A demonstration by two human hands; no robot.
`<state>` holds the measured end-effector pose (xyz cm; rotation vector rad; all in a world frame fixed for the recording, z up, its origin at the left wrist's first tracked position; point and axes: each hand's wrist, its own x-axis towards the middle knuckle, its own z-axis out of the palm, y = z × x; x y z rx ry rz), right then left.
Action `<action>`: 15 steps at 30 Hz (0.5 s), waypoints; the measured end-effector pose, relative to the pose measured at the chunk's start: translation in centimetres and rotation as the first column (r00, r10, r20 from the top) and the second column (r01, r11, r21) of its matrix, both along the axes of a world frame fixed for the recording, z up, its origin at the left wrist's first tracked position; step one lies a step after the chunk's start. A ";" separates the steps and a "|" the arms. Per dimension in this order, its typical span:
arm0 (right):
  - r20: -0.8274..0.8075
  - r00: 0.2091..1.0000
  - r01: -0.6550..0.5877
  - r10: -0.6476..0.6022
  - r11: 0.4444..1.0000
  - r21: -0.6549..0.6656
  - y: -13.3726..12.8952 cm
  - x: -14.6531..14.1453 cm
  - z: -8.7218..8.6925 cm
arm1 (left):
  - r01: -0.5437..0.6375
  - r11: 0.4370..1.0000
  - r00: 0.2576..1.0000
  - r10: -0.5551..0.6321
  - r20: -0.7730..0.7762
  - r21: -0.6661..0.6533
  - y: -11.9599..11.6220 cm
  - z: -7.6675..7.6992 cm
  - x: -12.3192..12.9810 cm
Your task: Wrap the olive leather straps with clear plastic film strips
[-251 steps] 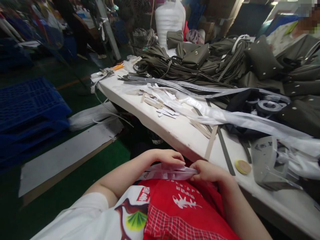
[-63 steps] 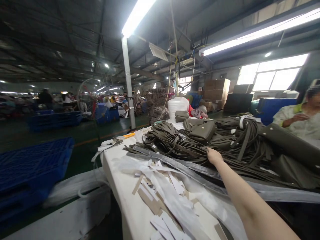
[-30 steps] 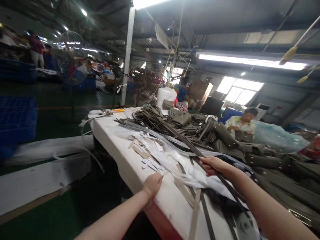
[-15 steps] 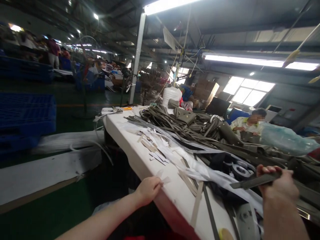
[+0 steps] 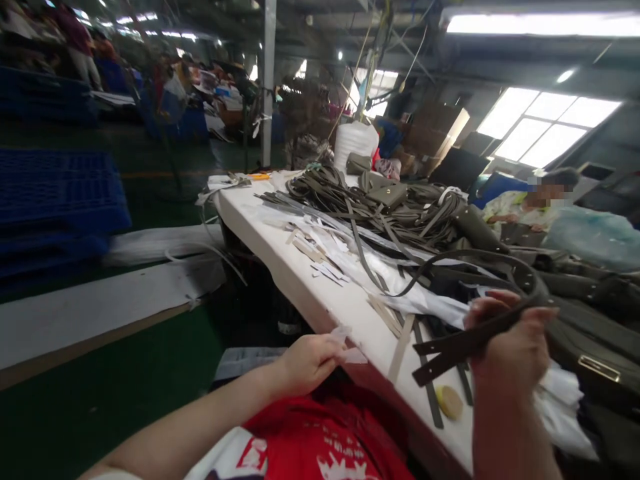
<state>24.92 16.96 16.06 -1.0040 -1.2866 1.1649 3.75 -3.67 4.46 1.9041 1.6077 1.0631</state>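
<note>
Straps [image 5: 470, 343], dark olive with small holes near the ends, held in the right hand [image 5: 515, 340] above the near right part of the white desk [image 5: 320, 303]. Fingers curled closed around them; two flat ends stick out to the left, and a long loop arches over the hand and dips toward the desk. Cannot tell if it is one strap doubled or more.

Left hand [image 5: 310, 363] at the near edge, in front of the red apron [image 5: 330, 433]. Thumb and fingers pinched shut on a small translucent strip [image 5: 355, 355].

On the desk: heap of loose olive straps [image 5: 335, 193] toward the far end, small olive bag [image 5: 393, 193] with a snap lying on it. Nearer, white paper scraps [image 5: 330, 272] and beige strips [image 5: 403, 347]. Yellow-edged tape roll [image 5: 450, 402] below the held strap ends. Orange-handled tool [image 5: 259, 177] at the far left corner; type unclear.

White foam roll [image 5: 356, 143] upright beyond the heap. Co-worker [image 5: 530, 207] at the far right side, near a pale green plastic bag [image 5: 595, 233].
</note>
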 end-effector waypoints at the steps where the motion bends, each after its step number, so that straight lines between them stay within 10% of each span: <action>1: -0.063 0.998 -0.028 0.028 1.000 0.011 -1.0 -0.8 -0.8 | 0.027 1.000 0.999 -0.027 0.019 -0.008 -0.1 0.3 0.0; 6: -0.332 0.906 -0.287 0.264 0.958 -0.022 -3.3 -2.8 -4.5 | 0.128 0.991 0.981 -0.123 0.147 -0.026 -0.5 0.4 -0.3; 15: -0.319 0.888 -0.424 0.331 0.858 -0.290 -6.1 -4.3 -9.0 | 0.094 0.995 0.974 -0.089 0.210 -0.015 -0.6 2.0 -0.2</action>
